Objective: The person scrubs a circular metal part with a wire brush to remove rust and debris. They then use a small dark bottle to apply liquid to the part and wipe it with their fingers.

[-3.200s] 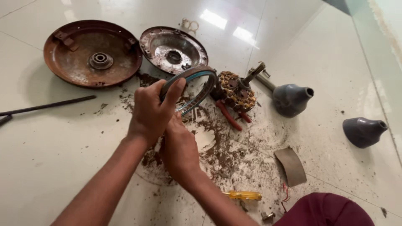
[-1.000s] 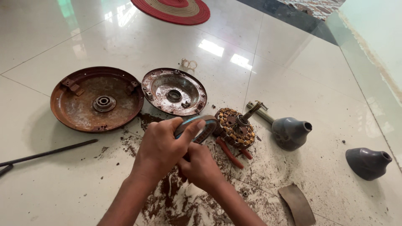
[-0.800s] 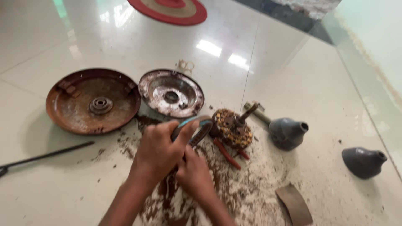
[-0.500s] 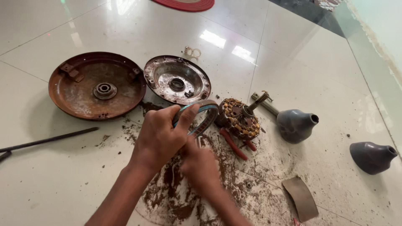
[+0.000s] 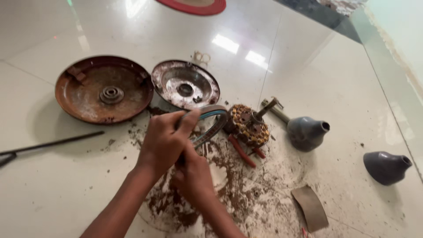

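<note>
My left hand [image 5: 165, 141] grips a grey metal ring [image 5: 214, 121] with a blue inner edge, held tilted just above the floor. My right hand [image 5: 194, 178] sits below and against the left one, fingers closed low on the same ring; its grip is partly hidden. Just right of the ring lies a wound motor core [image 5: 247, 125] with a shaft sticking up. Brown rust dust and white powder [image 5: 233, 185] cover the floor under my hands.
A rusty round cover [image 5: 104, 90] and a shinier metal cover [image 5: 185, 85] lie at the back left. Two grey bell-shaped caps [image 5: 307, 132] [image 5: 386, 166] lie to the right. A thin dark rod [image 5: 48, 144] lies at the left. A piece of sandpaper [image 5: 311, 207] lies near the front.
Both hands stay on the ring and have shifted slightly, the ring turning a little between them. The camera view has moved; the parts on the floor are unmoved.
</note>
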